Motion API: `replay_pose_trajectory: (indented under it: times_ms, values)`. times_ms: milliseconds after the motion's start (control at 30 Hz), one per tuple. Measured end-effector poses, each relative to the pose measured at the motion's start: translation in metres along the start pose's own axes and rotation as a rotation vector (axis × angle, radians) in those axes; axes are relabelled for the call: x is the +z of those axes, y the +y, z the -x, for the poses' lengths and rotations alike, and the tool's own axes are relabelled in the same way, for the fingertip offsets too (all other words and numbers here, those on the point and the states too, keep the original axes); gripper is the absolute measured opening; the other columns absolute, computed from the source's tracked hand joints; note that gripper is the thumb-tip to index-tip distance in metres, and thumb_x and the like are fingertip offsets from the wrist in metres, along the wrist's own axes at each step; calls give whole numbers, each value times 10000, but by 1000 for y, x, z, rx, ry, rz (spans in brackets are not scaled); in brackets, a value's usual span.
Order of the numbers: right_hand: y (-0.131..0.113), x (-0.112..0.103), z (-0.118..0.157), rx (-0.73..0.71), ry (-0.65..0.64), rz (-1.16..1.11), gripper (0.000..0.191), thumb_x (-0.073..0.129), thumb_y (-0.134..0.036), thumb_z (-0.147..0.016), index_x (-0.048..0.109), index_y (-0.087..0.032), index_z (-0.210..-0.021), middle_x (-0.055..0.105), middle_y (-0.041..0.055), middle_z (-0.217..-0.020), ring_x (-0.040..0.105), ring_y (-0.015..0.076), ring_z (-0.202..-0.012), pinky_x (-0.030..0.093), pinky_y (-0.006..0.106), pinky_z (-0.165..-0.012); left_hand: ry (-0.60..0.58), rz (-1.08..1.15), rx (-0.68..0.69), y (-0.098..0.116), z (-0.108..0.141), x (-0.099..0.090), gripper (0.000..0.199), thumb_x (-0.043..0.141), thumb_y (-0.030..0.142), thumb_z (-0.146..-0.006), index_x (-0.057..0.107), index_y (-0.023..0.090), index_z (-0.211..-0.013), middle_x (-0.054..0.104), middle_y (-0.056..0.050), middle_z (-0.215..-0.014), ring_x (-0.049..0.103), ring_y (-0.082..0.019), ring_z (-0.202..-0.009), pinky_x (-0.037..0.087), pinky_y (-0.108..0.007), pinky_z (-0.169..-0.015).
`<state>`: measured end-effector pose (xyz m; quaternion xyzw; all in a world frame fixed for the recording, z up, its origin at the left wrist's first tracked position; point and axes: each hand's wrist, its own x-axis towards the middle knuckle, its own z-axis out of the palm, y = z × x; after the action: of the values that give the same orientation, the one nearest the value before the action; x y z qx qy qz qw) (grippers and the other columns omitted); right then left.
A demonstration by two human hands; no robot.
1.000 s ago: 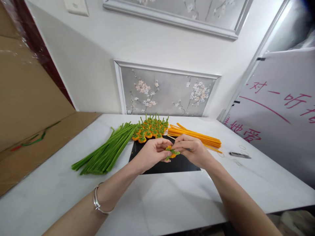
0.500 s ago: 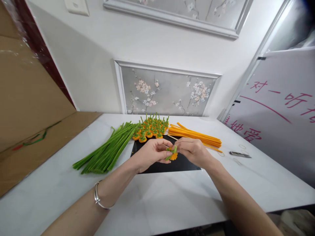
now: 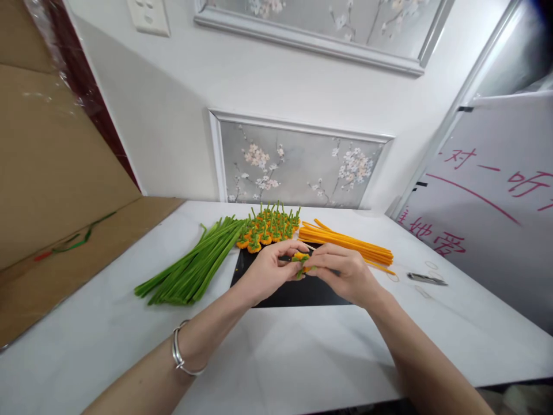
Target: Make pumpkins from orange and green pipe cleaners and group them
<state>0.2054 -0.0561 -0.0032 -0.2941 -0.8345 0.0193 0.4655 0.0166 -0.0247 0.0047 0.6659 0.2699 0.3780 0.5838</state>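
Note:
Over the black mat (image 3: 280,297), a small orange and green pipe-cleaner pumpkin (image 3: 299,257) is pinched between both hands. My left hand (image 3: 268,271) grips it from the left with thumb and fingers. From the right, the fingertips of my right hand (image 3: 344,270) close on its green part and cover much of it. Several finished-looking orange pumpkins with green tops and upright stems (image 3: 270,225) stand in a cluster just behind the hands. A thin pale stick (image 3: 309,246) lies partly behind my right hand.
Green pipe cleaners (image 3: 194,265) lie in a bundle on the left, orange ones (image 3: 349,242) on the right. Metal nippers (image 3: 427,279) and several thin rings rest farther right on the white table (image 3: 276,357). Cardboard (image 3: 64,167) borders the left; a wall stands behind.
The pumpkin has been turned, its orange side now higher and green lower. My right fingers have moved down onto its green part. The whole view has shifted slightly.

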Motion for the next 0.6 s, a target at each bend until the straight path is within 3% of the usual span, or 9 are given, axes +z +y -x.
replay_pose_trajectory:
  times_ms: [200,400,500,600]
  values:
    - [-5,9,-1,22,165,82,195,527,-114,-894,694,-215,-900,706,47,-848,679,165,-770,584,304,-684,29,-218,145,-2,-1,-2,178,607,231,-808,715,168,-935,648,-45,-953,629,-137,-773,546,-253,-716]
    - [-8,12,-2,42,249,168,223,493,-136,-914,697,-226,-921,703,57,-851,673,177,-771,579,324,-672,61,-322,126,1,2,-1,237,651,287,-784,645,198,-1004,654,-4,-880,628,-127,-695,532,-235,-665]
    - [-10,13,1,-89,219,231,226,513,-119,-903,702,-238,-933,703,60,-862,660,182,-802,562,334,-690,96,-399,175,3,4,-1,209,656,268,-763,622,195,-956,625,7,-891,566,-87,-620,483,-189,-589]
    - [-11,14,3,-289,98,326,229,575,-95,-871,686,-260,-983,720,35,-909,658,188,-859,534,349,-711,107,-453,200,5,5,-2,209,588,156,-757,599,194,-962,606,21,-861,486,-52,-536,417,-159,-520]
